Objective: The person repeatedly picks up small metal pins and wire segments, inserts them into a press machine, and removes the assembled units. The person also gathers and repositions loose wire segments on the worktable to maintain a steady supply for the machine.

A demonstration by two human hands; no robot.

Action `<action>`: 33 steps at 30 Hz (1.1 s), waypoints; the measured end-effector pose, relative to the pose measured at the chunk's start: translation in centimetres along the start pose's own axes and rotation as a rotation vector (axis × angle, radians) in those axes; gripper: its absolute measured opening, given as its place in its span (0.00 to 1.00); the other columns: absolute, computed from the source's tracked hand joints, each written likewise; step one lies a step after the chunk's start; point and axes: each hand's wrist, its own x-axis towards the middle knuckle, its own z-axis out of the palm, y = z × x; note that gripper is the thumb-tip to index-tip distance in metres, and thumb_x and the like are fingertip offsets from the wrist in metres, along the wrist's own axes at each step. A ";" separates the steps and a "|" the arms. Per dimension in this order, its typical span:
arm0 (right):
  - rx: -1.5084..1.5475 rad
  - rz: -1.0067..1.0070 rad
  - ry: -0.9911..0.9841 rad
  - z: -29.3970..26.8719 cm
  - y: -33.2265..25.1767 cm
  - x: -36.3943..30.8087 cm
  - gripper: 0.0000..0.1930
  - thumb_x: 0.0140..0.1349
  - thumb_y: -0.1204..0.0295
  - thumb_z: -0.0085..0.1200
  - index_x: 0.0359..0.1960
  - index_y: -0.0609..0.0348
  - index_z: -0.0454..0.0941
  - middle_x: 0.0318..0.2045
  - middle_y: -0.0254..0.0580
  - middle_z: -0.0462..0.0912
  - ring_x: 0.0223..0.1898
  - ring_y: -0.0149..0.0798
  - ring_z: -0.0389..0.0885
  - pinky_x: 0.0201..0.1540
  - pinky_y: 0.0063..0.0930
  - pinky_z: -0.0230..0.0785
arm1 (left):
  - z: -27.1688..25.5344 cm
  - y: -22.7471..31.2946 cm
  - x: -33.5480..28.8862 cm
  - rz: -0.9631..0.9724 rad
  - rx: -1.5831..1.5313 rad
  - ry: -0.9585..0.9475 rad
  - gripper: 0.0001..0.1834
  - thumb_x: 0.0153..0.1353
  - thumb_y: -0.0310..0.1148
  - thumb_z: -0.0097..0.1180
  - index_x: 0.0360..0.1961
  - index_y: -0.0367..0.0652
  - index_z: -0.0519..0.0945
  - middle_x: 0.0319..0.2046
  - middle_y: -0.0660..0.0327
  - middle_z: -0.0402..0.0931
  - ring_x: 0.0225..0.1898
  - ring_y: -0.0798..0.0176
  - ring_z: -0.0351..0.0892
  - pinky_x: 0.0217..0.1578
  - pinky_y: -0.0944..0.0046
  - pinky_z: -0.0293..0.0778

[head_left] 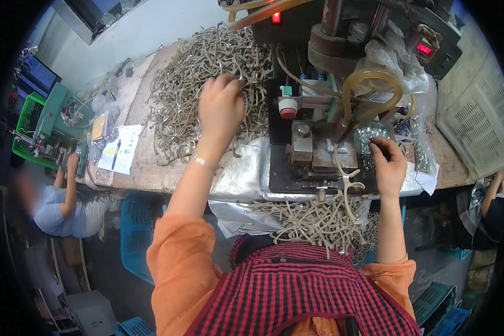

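My left hand (pixel 223 106) reaches over a large heap of forked, grey-beige metal pieces (pixel 176 95). Its fingers are curled, and what they grip, if anything, is hidden. My right hand (pixel 390 167) is at the right of a bench press (pixel 325 148), beside a tray of small shiny metal bits (pixel 369 137). Thumb and fingertips come together there, on something too small to name. One forked metal piece (pixel 348 185) sticks out of the press fixture toward me, untouched by either hand. More forked pieces (pixel 313 221) are piled below the bench's front edge.
A yellow hose (pixel 369 73) loops above the fixture, beside a red push button (pixel 288 109). White plastic crates (pixel 476 106) stand at right. At left are a paper with a pen (pixel 120 151), a blue crate (pixel 135 235) and a co-worker (pixel 61 207) at a green machine (pixel 59 117).
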 end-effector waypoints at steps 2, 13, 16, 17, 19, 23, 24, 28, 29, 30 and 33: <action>0.061 0.031 -0.010 0.9 -0.6 0.2 0.09 0.62 0.79 0.62 0.44 0.64 0.85 0.39 0.38 0.87 0.42 0.29 0.84 0.49 0.24 0.74 | 4.0 -0.2 1.1 0.002 0.084 -0.098 0.15 0.53 0.24 0.60 0.44 0.45 0.85 0.38 0.58 0.78 0.47 0.50 0.77 0.46 0.53 0.77; 0.014 0.140 0.143 -7.5 3.9 -4.4 0.09 0.63 0.79 0.62 0.44 0.67 0.86 0.43 0.40 0.88 0.45 0.30 0.83 0.52 0.25 0.73 | 5.3 -6.4 -1.4 -0.258 -0.077 -0.378 0.15 0.54 0.24 0.61 0.43 0.49 0.87 0.45 0.58 0.80 0.46 0.47 0.82 0.47 0.50 0.78; 0.012 0.064 -0.009 -5.3 -1.6 -3.3 0.09 0.61 0.80 0.62 0.43 0.65 0.86 0.41 0.39 0.88 0.43 0.31 0.83 0.50 0.24 0.73 | 4.3 -3.7 -1.0 -0.154 0.063 -0.419 0.16 0.52 0.29 0.65 0.45 0.50 0.86 0.49 0.59 0.78 0.49 0.49 0.79 0.48 0.51 0.76; 0.009 0.002 -0.078 -4.2 -3.9 -2.2 0.09 0.60 0.80 0.61 0.42 0.64 0.86 0.40 0.39 0.87 0.43 0.31 0.83 0.50 0.25 0.74 | 4.6 -3.3 -1.0 -0.050 0.160 -0.369 0.17 0.51 0.31 0.66 0.45 0.50 0.86 0.50 0.58 0.77 0.49 0.50 0.78 0.48 0.51 0.75; 0.075 -0.103 -0.140 -1.4 -6.4 -0.2 0.11 0.58 0.80 0.62 0.43 0.64 0.85 0.38 0.38 0.86 0.43 0.32 0.84 0.49 0.26 0.74 | 5.2 -2.1 -1.2 0.058 0.216 -0.322 0.16 0.50 0.33 0.66 0.43 0.51 0.86 0.48 0.59 0.77 0.49 0.52 0.76 0.47 0.52 0.74; 0.455 0.016 -0.136 3.2 -6.9 0.7 0.22 0.56 0.81 0.64 0.53 0.67 0.76 0.37 0.39 0.85 0.42 0.31 0.84 0.49 0.25 0.74 | 7.1 -1.4 -3.8 -0.073 0.136 -0.489 0.10 0.51 0.32 0.65 0.36 0.46 0.86 0.41 0.55 0.81 0.42 0.48 0.81 0.41 0.51 0.76; 0.511 0.021 -0.129 3.8 -7.1 0.3 0.24 0.55 0.81 0.64 0.55 0.68 0.73 0.37 0.39 0.85 0.41 0.30 0.83 0.49 0.24 0.73 | 5.9 -1.1 -4.3 -0.100 0.103 -0.446 0.09 0.52 0.32 0.64 0.35 0.45 0.86 0.40 0.54 0.82 0.41 0.47 0.82 0.40 0.51 0.77; 0.501 0.066 -0.170 3.8 -6.9 0.3 0.27 0.57 0.80 0.64 0.59 0.70 0.71 0.35 0.39 0.86 0.41 0.27 0.81 0.47 0.20 0.71 | 2.2 -1.6 -5.1 -0.353 -0.080 -0.584 0.06 0.55 0.32 0.64 0.30 0.41 0.85 0.35 0.50 0.84 0.37 0.44 0.83 0.39 0.50 0.78; 0.581 0.080 -0.178 4.0 -7.7 0.2 0.27 0.57 0.80 0.64 0.59 0.70 0.71 0.36 0.38 0.86 0.42 0.27 0.81 0.48 0.20 0.71 | 1.0 -2.0 -5.9 -0.424 -0.033 -0.667 0.06 0.55 0.32 0.66 0.30 0.42 0.85 0.28 0.50 0.83 0.34 0.43 0.83 0.38 0.50 0.78; 0.656 0.099 -0.178 4.2 -8.5 0.0 0.27 0.57 0.80 0.64 0.59 0.70 0.71 0.37 0.38 0.86 0.42 0.26 0.81 0.49 0.21 0.71 | 0.8 -2.5 -7.2 -0.448 -0.011 -0.661 0.05 0.55 0.32 0.66 0.30 0.42 0.85 0.28 0.51 0.83 0.34 0.43 0.83 0.38 0.50 0.78; 0.734 0.190 -0.152 4.3 -9.3 -0.7 0.27 0.58 0.80 0.64 0.60 0.69 0.70 0.40 0.38 0.86 0.44 0.27 0.81 0.51 0.22 0.71 | 0.6 -1.9 -10.0 -0.543 0.030 -0.690 0.07 0.54 0.28 0.66 0.34 0.42 0.85 0.32 0.51 0.83 0.37 0.43 0.83 0.40 0.51 0.78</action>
